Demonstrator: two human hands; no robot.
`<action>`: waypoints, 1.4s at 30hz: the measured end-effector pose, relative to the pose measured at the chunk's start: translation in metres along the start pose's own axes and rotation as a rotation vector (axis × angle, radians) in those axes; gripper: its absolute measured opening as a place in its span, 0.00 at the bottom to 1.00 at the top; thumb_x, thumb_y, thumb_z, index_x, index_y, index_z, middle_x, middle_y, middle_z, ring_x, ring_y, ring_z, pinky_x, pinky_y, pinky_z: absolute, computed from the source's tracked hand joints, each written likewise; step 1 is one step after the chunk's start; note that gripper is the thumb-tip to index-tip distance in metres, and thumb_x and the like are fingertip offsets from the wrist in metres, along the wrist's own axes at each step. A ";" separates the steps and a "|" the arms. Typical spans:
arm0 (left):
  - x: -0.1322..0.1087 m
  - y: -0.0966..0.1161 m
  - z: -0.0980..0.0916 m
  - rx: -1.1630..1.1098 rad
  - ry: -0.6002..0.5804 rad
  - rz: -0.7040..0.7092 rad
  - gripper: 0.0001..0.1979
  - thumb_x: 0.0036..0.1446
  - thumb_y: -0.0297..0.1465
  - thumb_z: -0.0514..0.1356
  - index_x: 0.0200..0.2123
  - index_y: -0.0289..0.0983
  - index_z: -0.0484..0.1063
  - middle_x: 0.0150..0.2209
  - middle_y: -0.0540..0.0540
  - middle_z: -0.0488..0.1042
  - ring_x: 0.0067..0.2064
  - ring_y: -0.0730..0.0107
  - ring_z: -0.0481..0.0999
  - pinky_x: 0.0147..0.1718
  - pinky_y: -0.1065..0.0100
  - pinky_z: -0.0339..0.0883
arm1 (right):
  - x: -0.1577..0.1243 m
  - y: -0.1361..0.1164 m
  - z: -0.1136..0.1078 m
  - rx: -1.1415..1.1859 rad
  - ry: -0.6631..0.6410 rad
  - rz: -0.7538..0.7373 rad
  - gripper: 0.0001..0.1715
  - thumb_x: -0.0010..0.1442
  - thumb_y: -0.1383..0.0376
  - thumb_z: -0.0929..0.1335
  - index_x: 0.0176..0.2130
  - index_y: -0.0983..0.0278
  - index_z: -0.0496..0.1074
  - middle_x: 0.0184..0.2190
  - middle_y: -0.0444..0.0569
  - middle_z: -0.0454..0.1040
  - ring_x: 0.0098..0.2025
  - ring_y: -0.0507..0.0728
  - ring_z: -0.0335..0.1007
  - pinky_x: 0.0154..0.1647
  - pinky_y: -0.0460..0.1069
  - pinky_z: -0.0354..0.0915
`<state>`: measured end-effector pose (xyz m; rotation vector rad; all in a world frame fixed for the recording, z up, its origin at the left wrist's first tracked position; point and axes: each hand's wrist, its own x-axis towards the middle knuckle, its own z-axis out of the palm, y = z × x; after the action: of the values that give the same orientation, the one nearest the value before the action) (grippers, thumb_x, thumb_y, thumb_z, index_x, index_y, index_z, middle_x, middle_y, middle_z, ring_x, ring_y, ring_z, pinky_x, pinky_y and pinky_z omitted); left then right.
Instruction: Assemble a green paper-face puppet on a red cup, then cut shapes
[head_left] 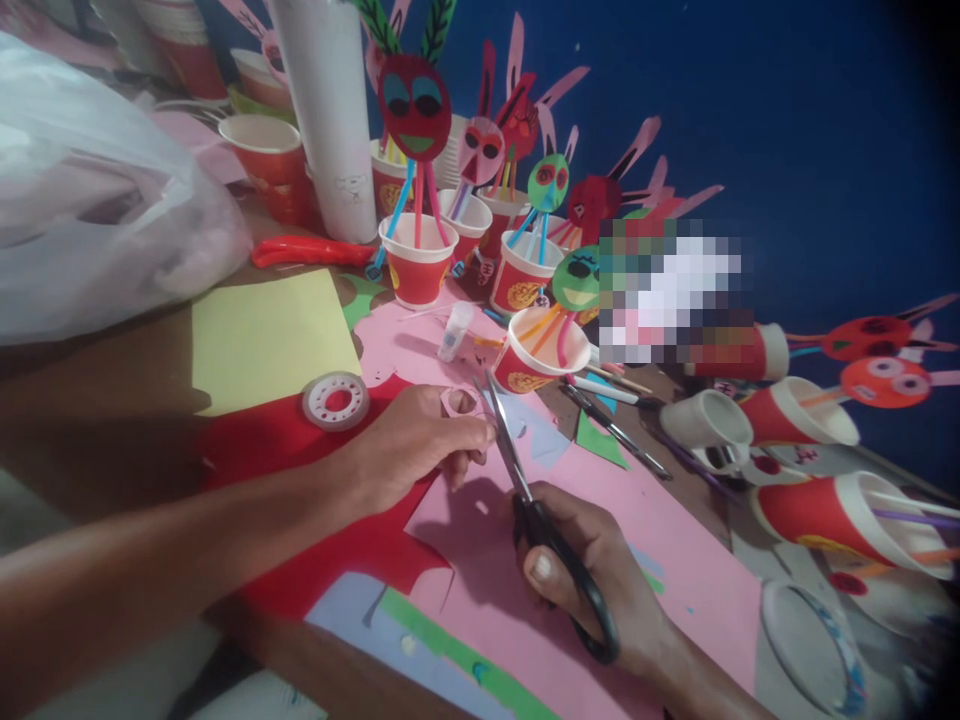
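Observation:
My right hand (592, 560) is wrapped round the black handles of a pair of scissors (519, 470), whose blades point up and away and stand slightly apart. Just left of the blades, my left hand (420, 440) pinches a small pink paper piece (459, 402) with a rounded, ring-like shape. The scissor tips are close to the left fingertips; whether the blades touch the paper I cannot tell. Beneath both hands lies a large pink paper sheet (675, 560), with red paper (330, 560) under the left forearm. A roll of tape (335, 401) rests beside the left wrist.
Red paper cups (418, 268) with paper-faced figures on straws stand along the back; several lie tipped at right. A yellow sheet (274, 335), a red-handled tool (315, 251), a white plastic bag (105, 190), pens (615, 430) and a white cup (705, 420) surround the work.

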<state>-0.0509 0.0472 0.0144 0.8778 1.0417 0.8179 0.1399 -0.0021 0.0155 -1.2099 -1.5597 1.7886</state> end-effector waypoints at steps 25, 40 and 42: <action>0.003 0.004 -0.002 0.055 -0.021 -0.059 0.06 0.44 0.26 0.59 0.19 0.36 0.64 0.16 0.53 0.69 0.17 0.78 0.66 0.19 0.73 0.60 | -0.002 -0.002 -0.005 -0.042 -0.024 0.028 0.20 0.52 0.50 0.70 0.30 0.63 0.62 0.20 0.38 0.56 0.19 0.47 0.53 0.18 0.43 0.50; 0.000 0.002 -0.002 -0.067 -0.071 -0.021 0.07 0.50 0.30 0.60 0.24 0.33 0.70 0.21 0.51 0.70 0.21 0.77 0.68 0.19 0.74 0.62 | -0.001 -0.004 -0.002 -0.014 0.022 -0.008 0.20 0.53 0.50 0.69 0.30 0.64 0.63 0.20 0.38 0.58 0.20 0.47 0.53 0.18 0.44 0.48; 0.001 0.001 -0.002 -0.062 -0.050 -0.027 0.06 0.49 0.29 0.60 0.23 0.33 0.70 0.20 0.51 0.70 0.20 0.77 0.68 0.18 0.74 0.61 | -0.002 -0.002 -0.003 -0.015 0.016 -0.006 0.20 0.52 0.51 0.70 0.31 0.64 0.64 0.20 0.38 0.58 0.20 0.47 0.53 0.19 0.44 0.49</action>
<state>-0.0528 0.0488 0.0142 0.8263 0.9780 0.7980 0.1427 -0.0014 0.0185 -1.2224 -1.5685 1.7619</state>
